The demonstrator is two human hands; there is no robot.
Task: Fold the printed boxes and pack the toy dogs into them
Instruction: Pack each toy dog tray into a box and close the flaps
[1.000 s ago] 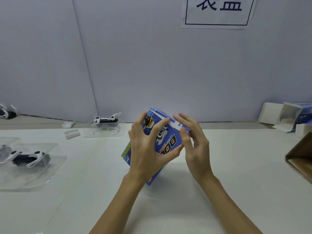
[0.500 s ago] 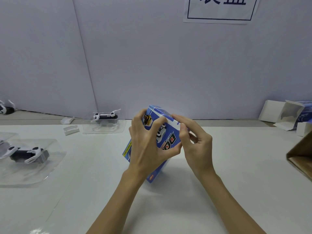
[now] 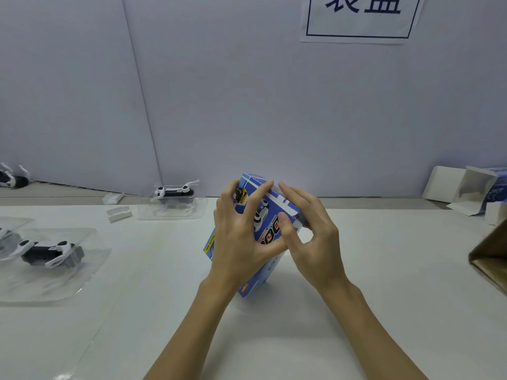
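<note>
Left hand wrapped round blue printed cardboard box, tilted on lower corner above white bench. Right hand pinching end flap, fingers curled. Risks: flap creasing if forced; box slipping off corner. Black-and-white toy dog waiting far left.

A packing station in a small workshop or factory line: a white worktable set against plain grey partition boards, a printed sign in Chinese characters taped above, toy dogs waiting in clear plastic trays, unfolded printed boxes and a brown carton at the right edge.
</note>
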